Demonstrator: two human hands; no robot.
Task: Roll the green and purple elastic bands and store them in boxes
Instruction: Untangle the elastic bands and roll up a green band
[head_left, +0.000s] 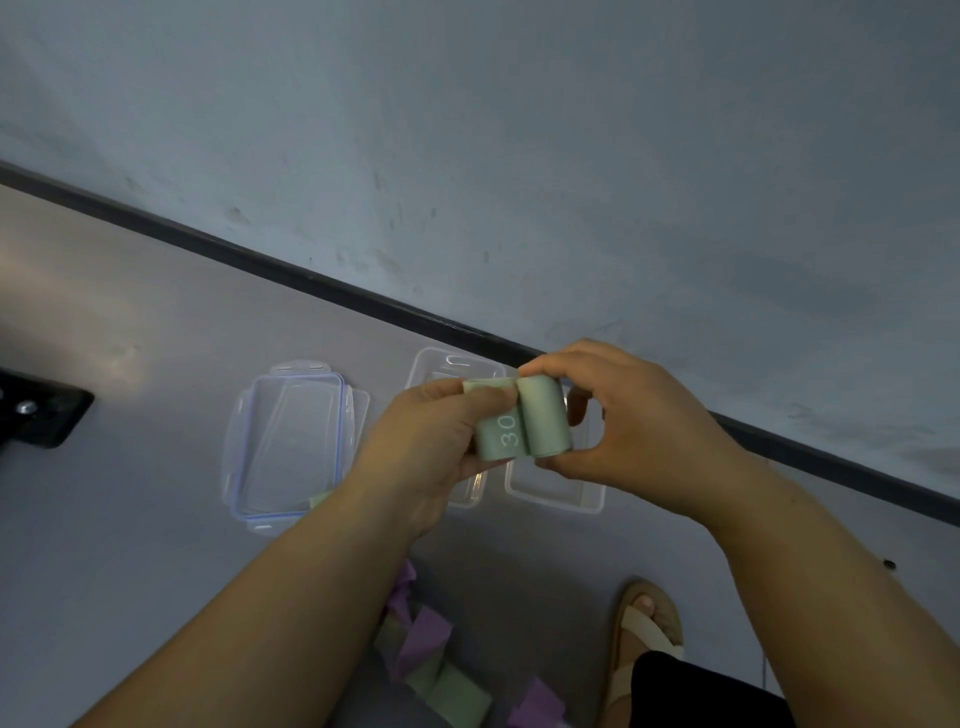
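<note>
- My left hand (441, 441) pinches the green band (543, 423) by its loose tail; my right hand (639, 415) grips its rolled end.
- If either grip slackens, I reckon the springy coil unwinds.

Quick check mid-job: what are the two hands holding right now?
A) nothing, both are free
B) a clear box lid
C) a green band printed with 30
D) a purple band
C: the left hand and the right hand both grip the green band, which is partly rolled and shows the number 30 on its flat part.
</note>
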